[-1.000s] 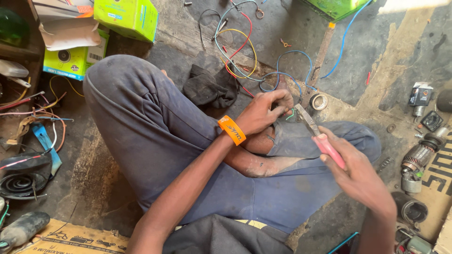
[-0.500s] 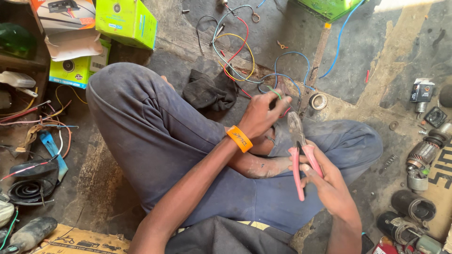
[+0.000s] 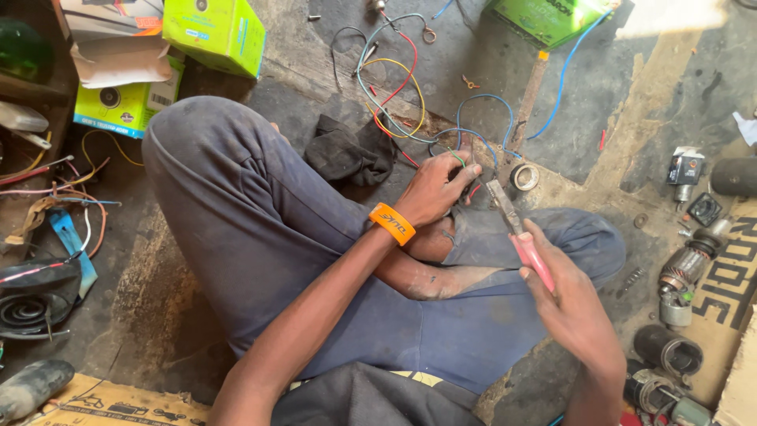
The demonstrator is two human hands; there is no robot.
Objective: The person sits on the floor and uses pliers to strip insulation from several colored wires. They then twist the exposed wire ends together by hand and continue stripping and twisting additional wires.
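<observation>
I sit cross-legged on the floor in blue trousers. My left hand (image 3: 436,189), with an orange wristband (image 3: 392,223) on its wrist, pinches thin wires of a tangled bundle of coloured wires (image 3: 410,95) just above my knee. My right hand (image 3: 569,304) grips red-handled pliers (image 3: 520,237); the closed metal jaws point up and left, toward the left hand's fingertips, a short gap apart from them. A small roll of tape (image 3: 524,176) lies on the floor just beyond the pliers' tip.
A dark rag (image 3: 351,154) lies by my left knee. Green boxes (image 3: 214,31) stand at the top left, another green box (image 3: 552,17) at top centre. Motor parts (image 3: 682,276) and cylinders crowd the right edge. Cables and a black coil (image 3: 31,300) lie at left.
My right hand turned the pliers from handles spread, jaws near the left hand, to handles closed and held slightly lower right. The left hand stays on the wires.
</observation>
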